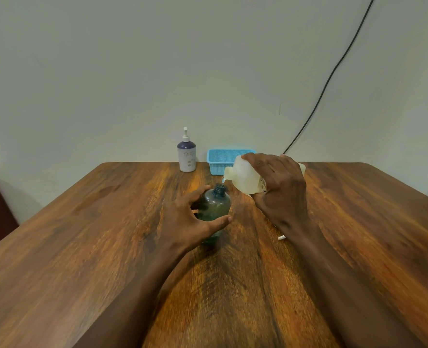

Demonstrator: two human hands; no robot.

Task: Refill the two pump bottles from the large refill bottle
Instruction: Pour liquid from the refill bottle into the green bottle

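A dark translucent blue bottle (215,204) stands upright mid-table with its neck uncapped. My left hand (190,222) wraps around its body from the left. My right hand (280,187) grips a large white refill bottle (243,178), tilted with its mouth down-left just above the blue bottle's neck; a thin clear stream runs from the mouth into it. A second pump bottle (187,154), white with a purple shoulder and white pump fitted, stands at the table's far edge. A small white part (281,237) shows beside my right wrist, mostly hidden.
A light blue perforated basket (219,160) sits at the far edge of the wooden table (82,234), right behind the refill bottle. A black cable (333,71) hangs down the wall at the right. Dark furniture stands off the left edge.
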